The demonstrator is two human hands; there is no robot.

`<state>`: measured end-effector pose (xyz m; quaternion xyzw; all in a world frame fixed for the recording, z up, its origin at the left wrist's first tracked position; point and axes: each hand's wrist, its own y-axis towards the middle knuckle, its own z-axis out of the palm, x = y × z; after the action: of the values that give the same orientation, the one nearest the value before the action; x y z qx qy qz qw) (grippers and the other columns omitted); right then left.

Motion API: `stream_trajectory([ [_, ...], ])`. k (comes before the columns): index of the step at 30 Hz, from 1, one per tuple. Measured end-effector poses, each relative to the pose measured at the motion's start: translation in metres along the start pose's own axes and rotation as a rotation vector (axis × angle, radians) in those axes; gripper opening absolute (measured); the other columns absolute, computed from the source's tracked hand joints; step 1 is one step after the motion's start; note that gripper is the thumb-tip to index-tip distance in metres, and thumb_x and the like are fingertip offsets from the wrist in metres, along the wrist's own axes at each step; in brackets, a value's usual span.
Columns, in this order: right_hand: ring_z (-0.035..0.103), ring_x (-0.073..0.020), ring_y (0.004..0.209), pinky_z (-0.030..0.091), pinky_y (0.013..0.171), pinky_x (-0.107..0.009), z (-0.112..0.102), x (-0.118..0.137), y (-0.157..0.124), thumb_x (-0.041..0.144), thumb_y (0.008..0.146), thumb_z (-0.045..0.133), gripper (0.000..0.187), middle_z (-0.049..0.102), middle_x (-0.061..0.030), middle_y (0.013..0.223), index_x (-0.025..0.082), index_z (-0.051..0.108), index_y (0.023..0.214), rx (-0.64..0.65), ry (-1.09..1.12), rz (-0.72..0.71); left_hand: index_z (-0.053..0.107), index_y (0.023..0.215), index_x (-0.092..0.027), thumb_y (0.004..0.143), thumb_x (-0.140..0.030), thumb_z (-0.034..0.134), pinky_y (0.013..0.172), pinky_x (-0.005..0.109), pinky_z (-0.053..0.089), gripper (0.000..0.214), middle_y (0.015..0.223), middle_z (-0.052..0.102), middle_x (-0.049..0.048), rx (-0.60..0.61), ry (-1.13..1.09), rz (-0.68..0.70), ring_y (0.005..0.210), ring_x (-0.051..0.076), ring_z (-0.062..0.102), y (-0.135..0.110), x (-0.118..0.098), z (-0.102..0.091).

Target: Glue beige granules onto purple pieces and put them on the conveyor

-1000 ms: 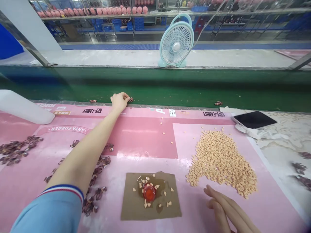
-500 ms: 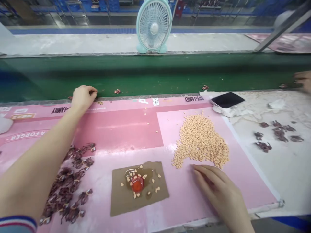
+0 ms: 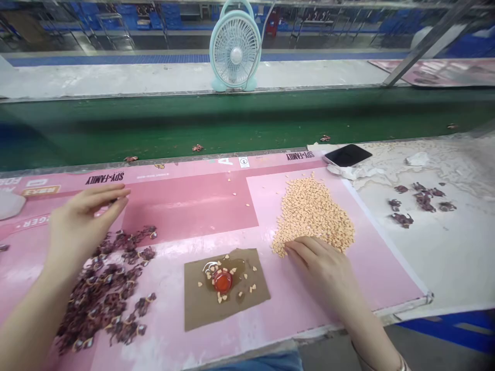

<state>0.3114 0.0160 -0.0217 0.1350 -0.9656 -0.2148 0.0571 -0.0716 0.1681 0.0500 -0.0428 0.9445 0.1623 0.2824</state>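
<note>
L hand (image 3: 83,221), R hand (image 3: 319,268), peach bits (image 3: 313,216), pink mat (image 3: 193,206), green conveyor (image 3: 154,129)

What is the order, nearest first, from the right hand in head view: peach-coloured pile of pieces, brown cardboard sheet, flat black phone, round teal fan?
Right hand:
1. Peach-coloured pile: touching, ahead.
2. Brown cardboard sheet: left.
3. Flat black phone: ahead.
4. Round teal fan: beyond belt.

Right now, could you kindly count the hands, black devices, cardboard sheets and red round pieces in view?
Hands: 2 (left hand, right hand)
Black phone or tablet: 1
Cardboard sheet: 1
Red round piece: 1
Total: 5
</note>
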Motion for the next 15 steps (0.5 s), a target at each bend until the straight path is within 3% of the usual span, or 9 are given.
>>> stream_trajectory([
  [2,0.065,-0.0124,0.069,0.044,0.061,-0.027,0.0,0.0,0.002,0.017,0.106,0.045,0.034,0.073,-0.0022,0.08,0.02,0.071,0.084,0.029,-0.008,-0.008,0.082,0.095,-0.028,0.077,-0.047,0.069,0.108,0.053,0.056,0.03,0.118,0.08,0.0014,0.021,-0.073,-0.097,0.119,0.034,0.071,-0.03,-0.002,-0.01],
  [5,0.063,-0.0116,0.065,0.041,0.058,-0.027,-0.001,0.002,0.002,0.018,0.104,0.045,0.034,0.072,-0.0018,0.078,0.02,0.069,0.081,0.049,-0.019,-0.003,0.082,0.087,-0.03,0.073,-0.046,0.075,0.111,0.058,0.054,0.023,0.118,0.08,0.0008,-0.041,-0.212,-0.201,0.118,0.036,0.072,-0.071,0.004,-0.018],
  [10,0.062,-0.0106,0.058,0.038,0.049,-0.024,-0.007,0.006,-0.01,0.027,0.105,0.046,0.033,0.07,0.0002,0.073,0.022,0.066,0.079,0.086,-0.006,0.091,0.083,0.077,-0.031,0.064,-0.041,0.084,0.115,0.067,0.048,0.016,0.104,0.084,0.0014,-0.145,-0.346,-0.238,0.105,0.039,0.077,-0.118,0.045,-0.016],
  [12,0.06,-0.011,0.054,0.039,0.047,-0.023,-0.012,0.006,-0.016,0.042,0.107,0.044,0.041,0.066,0.0011,0.068,0.023,0.061,0.074,0.154,0.07,0.195,0.085,0.08,-0.032,0.065,-0.04,0.086,0.103,0.061,0.06,0.017,0.106,0.084,0.0013,-0.135,-0.346,-0.243,0.1,0.038,0.079,-0.132,0.059,-0.014],
  [15,0.057,-0.0122,0.049,0.043,0.046,-0.024,-0.021,0.003,-0.025,0.061,0.104,0.043,0.052,0.063,0.0014,0.064,0.024,0.057,0.07,0.239,0.213,0.334,0.085,0.084,-0.033,0.068,-0.037,0.087,0.073,0.04,0.072,0.017,0.109,0.083,0.0003,-0.092,-0.343,-0.158,0.092,0.034,0.081,-0.146,0.067,-0.013],
])
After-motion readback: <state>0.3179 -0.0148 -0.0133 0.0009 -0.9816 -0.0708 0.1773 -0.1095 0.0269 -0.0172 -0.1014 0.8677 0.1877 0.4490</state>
